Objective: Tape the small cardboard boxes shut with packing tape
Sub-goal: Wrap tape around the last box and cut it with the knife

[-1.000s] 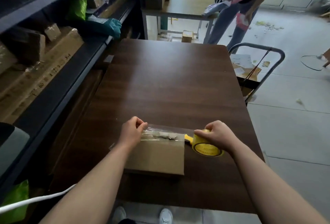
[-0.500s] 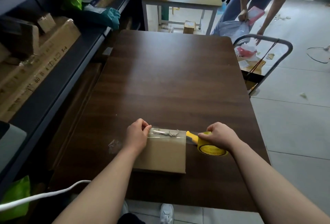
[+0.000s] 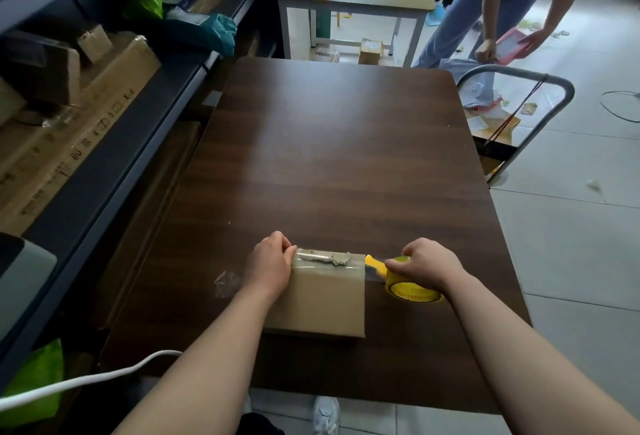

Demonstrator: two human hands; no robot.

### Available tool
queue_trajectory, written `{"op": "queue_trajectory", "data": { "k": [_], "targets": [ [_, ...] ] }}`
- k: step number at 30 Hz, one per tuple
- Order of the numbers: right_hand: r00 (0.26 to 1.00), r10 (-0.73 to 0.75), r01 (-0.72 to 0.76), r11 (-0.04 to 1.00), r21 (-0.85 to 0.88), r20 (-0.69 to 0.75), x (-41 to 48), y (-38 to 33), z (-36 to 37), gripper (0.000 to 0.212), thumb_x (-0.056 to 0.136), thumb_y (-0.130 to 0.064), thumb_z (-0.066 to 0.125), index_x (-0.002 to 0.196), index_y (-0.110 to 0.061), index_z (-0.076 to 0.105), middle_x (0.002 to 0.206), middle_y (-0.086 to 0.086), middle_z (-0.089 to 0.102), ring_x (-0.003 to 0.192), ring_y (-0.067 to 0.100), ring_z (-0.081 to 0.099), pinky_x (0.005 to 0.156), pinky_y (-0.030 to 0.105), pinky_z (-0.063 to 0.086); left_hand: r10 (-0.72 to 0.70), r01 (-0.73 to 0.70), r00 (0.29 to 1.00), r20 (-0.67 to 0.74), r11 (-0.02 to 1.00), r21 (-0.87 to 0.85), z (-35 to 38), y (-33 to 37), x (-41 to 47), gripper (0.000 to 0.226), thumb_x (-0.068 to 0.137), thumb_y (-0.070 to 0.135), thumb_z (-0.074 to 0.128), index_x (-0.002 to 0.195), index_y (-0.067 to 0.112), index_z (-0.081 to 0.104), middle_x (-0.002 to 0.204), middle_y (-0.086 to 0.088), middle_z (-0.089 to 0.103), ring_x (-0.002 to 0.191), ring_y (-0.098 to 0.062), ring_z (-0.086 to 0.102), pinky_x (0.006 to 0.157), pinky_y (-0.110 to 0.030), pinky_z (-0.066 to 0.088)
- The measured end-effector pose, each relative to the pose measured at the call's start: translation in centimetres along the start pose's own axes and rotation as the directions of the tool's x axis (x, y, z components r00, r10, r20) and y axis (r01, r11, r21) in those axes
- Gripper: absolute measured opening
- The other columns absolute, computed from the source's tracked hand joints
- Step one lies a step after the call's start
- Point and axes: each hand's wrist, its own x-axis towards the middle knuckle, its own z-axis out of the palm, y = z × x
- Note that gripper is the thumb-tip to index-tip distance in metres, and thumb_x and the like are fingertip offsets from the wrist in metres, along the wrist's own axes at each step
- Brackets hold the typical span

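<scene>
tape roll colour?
Yellow tape roll with red print on its side, gripped by the right hand; head view.

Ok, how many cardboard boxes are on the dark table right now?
1. The cardboard box lies near the front edge of the dark table, between the left hand gripping its left end and the right hand holding the tape roll. None looks hidden.

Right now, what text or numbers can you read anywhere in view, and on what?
"80": printed on the long cardboard box on the left shelf.
"X-" plus an unclear character: same box, further along.
Red print on the yellow tape roll: too blurred to read.
Label on the floor box under the far table: too small.
</scene>
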Motion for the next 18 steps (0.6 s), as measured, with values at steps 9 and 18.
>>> {"op": "queue_trajectory", "data": {
  "k": [9, 18],
  "targets": [
    [1.0, 0.013, -0.013, 1.0, -0.026, 0.001, 0.1, -0.28, -0.13, 0.051, 0.084, -0.062, 0.056, 0.107, -0.019, 0.07, 0.106, -0.002, 0.069, 0.095, 0.018, 0.062, 0.074, 0.031, 0.052, 0.035, -0.038, 0.999, 0.025, 0.992, 0.116, 0.18, 0.47, -0.08, 0.014, 0.096, 0.027, 0.05, 0.093, 0.014, 0.053, 0.1, -0.006, 0.06, 0.091, -0.025, 0.057, 0.076, -0.036, 0.047],
    [0.999, 0.027, -0.027, 0.999, -0.028, 0.024, 0.27, -0.33, 0.18, 0.054, 0.084, -0.063, 0.056, 0.111, -0.018, 0.068, 0.111, 0.0, 0.068, 0.1, 0.019, 0.062, 0.08, 0.033, 0.053, 0.046, -0.047, 0.999, 0.009, 0.993, 0.106, -0.34, -0.33, -0.22, 0.016, 0.095, 0.031, 0.052, 0.094, 0.017, 0.045, 0.096, -0.003, 0.055, 0.085, -0.025, 0.055, 0.072, -0.036, 0.049]
  ]
}}
